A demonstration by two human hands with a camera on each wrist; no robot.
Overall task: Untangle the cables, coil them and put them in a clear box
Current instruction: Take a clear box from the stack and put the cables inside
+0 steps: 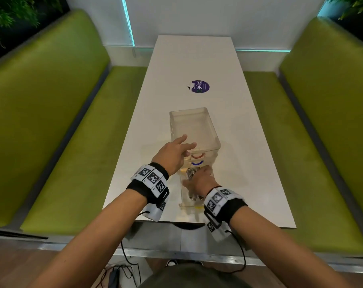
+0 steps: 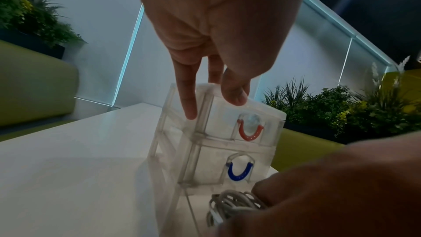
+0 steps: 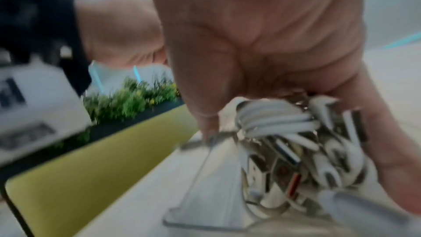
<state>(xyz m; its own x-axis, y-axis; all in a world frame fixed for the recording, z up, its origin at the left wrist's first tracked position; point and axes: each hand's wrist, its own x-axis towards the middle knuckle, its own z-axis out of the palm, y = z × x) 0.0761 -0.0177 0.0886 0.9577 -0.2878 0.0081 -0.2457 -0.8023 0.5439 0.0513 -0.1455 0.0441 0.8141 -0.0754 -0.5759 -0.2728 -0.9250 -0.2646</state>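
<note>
1. Our right hand has its fingers clenched round the coiled white cables, inside the pulled-out drawer of the clear box.
2. Our left hand has its fingers released, touching the box's top edge.
3. A purple sticker lies farther along the white counter, between green benches.

White tabletop runs long and narrow away from the camera. Round purple sticker sits on it near the middle, a torn white bit at its left edge. Green padded booth seats flank both sides: left seat, right seat. Cyan light strip runs down the white back wall. Leafy plants behind the seat backs. Black wires on the floor.
</note>
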